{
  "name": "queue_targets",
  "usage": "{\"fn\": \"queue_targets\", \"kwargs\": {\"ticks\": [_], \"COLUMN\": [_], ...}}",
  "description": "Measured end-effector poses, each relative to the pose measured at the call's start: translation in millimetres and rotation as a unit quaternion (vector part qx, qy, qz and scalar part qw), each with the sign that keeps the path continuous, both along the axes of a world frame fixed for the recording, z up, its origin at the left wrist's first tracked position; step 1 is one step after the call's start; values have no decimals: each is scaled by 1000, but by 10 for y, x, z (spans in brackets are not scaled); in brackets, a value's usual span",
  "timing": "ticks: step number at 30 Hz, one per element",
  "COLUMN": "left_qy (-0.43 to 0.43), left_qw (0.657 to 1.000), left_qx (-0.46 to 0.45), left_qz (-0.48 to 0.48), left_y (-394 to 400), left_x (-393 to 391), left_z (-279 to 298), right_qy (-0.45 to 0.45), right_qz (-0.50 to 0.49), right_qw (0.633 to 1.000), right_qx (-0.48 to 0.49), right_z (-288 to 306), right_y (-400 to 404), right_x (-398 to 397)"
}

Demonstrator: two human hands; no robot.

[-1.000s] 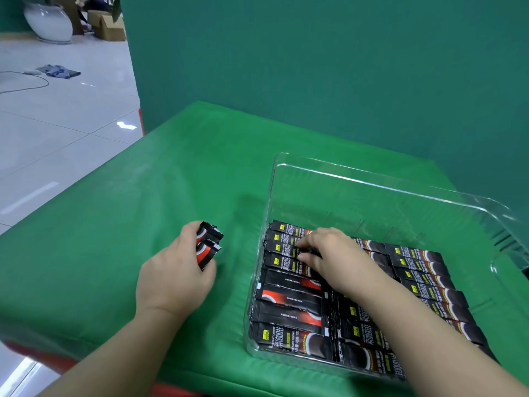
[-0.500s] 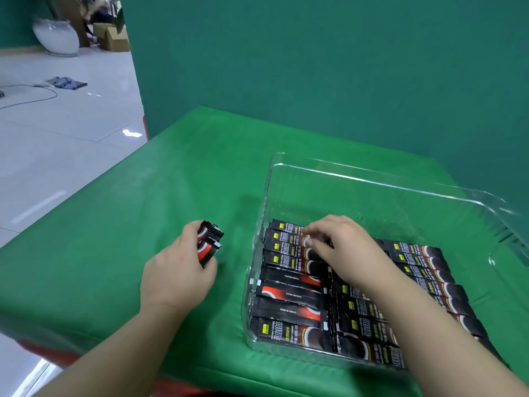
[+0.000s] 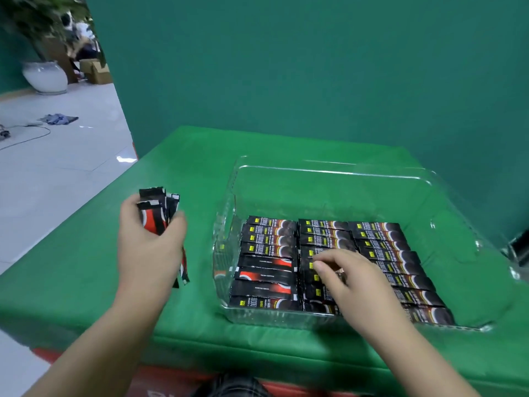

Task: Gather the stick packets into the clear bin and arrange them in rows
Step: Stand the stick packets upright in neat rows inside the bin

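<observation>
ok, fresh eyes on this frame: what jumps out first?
The clear bin on the green table, its near half packed with dark stick packets in three side-by-side rows. Next, the left hand, outside the bin to its left, grips a bundle of spare packets. The right hand reaches into the bin over the middle row, fingers curled down onto the packets.

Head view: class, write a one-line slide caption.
Left hand grips spare black stick packets; right hand touches rows in the clear plastic bin.
</observation>
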State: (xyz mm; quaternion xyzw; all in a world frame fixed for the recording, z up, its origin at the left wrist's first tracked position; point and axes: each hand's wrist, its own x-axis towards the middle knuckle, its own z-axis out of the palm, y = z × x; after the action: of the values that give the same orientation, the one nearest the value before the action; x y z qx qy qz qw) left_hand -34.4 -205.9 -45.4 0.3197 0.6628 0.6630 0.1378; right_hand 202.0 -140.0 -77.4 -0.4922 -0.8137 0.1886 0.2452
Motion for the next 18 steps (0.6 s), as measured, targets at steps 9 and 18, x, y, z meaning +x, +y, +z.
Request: {"fn": "queue_targets", "kwargs": {"ticks": [9,18], "left_qy": [93,181], "left_qw": [961,927], "left_qx": [-135,-250], "left_qz": [-221,-213], "left_y": [48,192], "left_x": [882,1146], "left_z": [-1,-198], "right_qy": [157,264], "right_qz": [-2,36], "right_qw": [987,959], "right_qx": [-23,-93], "right_z": [11,69], "right_y": [-66,-88], "right_x": [18,53]}}
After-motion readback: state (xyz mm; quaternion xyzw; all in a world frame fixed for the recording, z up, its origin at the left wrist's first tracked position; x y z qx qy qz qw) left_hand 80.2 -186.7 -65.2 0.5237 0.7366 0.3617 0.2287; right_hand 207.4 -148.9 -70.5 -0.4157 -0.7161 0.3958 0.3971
